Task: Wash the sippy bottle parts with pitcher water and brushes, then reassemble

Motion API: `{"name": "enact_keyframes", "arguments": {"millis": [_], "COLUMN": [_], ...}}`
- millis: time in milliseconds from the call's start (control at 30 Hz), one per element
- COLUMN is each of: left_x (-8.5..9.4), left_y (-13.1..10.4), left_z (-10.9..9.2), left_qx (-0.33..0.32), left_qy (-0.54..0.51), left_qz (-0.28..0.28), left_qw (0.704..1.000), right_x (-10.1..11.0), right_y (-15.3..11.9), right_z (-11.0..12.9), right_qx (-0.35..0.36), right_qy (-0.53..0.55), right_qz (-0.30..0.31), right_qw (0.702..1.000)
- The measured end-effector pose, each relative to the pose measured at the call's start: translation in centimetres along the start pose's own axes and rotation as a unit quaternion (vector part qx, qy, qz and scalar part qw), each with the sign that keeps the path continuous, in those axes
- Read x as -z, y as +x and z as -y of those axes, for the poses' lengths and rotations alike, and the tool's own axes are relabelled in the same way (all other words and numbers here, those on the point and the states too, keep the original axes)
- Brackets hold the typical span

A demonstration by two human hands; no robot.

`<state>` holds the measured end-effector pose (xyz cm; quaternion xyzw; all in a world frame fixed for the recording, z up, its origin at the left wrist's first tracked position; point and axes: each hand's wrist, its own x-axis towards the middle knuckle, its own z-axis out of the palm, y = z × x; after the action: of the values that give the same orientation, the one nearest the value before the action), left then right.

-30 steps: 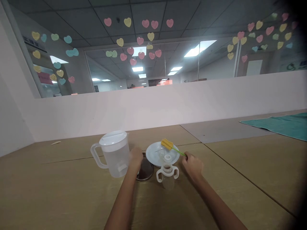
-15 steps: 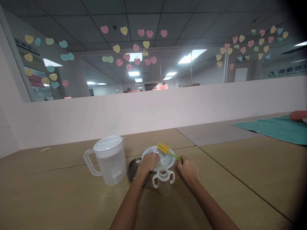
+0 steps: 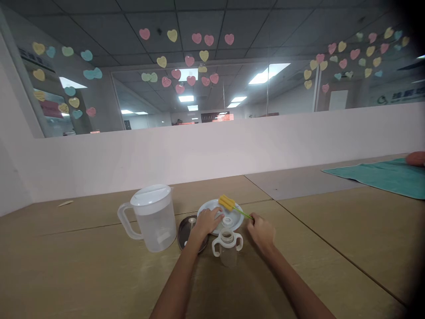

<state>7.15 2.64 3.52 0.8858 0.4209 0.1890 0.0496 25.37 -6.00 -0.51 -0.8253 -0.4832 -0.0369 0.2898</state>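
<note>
My right hand (image 3: 262, 231) is closed round the thin green handle of a yellow sponge brush (image 3: 226, 202), whose head is over the far side of a white plate (image 3: 239, 219). Over the plate's left part, my left hand (image 3: 208, 220) curls its fingers about a small translucent piece (image 3: 218, 214), partly hidden by them. A white ring-shaped part (image 3: 227, 221) lies in the plate. Just in front stands a clear baby bottle (image 3: 228, 254), upright and uncapped, with two white handles. Left of it, partly under my left forearm, is a round metal dish (image 3: 183, 237) with small pale parts in it.
A lidded translucent pitcher (image 3: 156, 221) stands on the left of the wooden table (image 3: 99, 274). At the far right lies a teal cloth (image 3: 385, 175) with a reddish object (image 3: 415, 158) on it. A low white wall (image 3: 212, 150) under a window bounds the table's back.
My left fingers have lifted and curled, and the translucent piece now shows between them. The brush is nearly where it was, in my right hand. The view has tilted slightly.
</note>
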Motion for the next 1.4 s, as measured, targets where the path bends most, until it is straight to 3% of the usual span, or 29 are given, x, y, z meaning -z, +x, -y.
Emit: {"name": "enact_keyframes", "arguments": {"millis": [233, 400, 533, 633, 967, 1133, 1400], "left_x": [2.9, 4.5, 5.3, 5.7, 6.3, 6.3, 7.1], "left_y": [0.0, -0.2, -0.5, -0.6, -0.8, -0.9, -1.5], "left_z": [0.2, 0.4, 0.6, 0.8, 0.6, 0.3, 0.9], "left_qx": [0.016, -0.011, -0.024, -0.028, -0.037, 0.03, 0.076], "left_qy": [-0.049, -0.091, -0.147, -0.203, -0.205, -0.062, 0.012], "left_qz": [-0.066, -0.065, -0.049, -0.036, -0.001, -0.074, -0.065], "left_qw": [0.996, 0.994, 0.988, 0.978, 0.978, 0.995, 0.995], "right_x": [-0.5, -1.8, -2.3, -2.3, -2.6, -2.7, -3.2], "right_y": [0.1, 0.0, 0.0, 0.0, 0.1, 0.2, 0.7], "right_z": [-0.2, -0.9, -1.5, -1.5, -1.5, -1.3, -1.9], "right_qx": [-0.002, 0.09, 0.178, 0.228, 0.321, 0.386, 0.34], "right_qy": [0.014, 0.045, 0.103, 0.135, 0.158, 0.162, 0.168], "right_qz": [-0.026, -0.165, -0.293, -0.331, -0.34, -0.316, -0.274], "right_qw": [1.0, 0.981, 0.934, 0.906, 0.87, 0.851, 0.884]}}
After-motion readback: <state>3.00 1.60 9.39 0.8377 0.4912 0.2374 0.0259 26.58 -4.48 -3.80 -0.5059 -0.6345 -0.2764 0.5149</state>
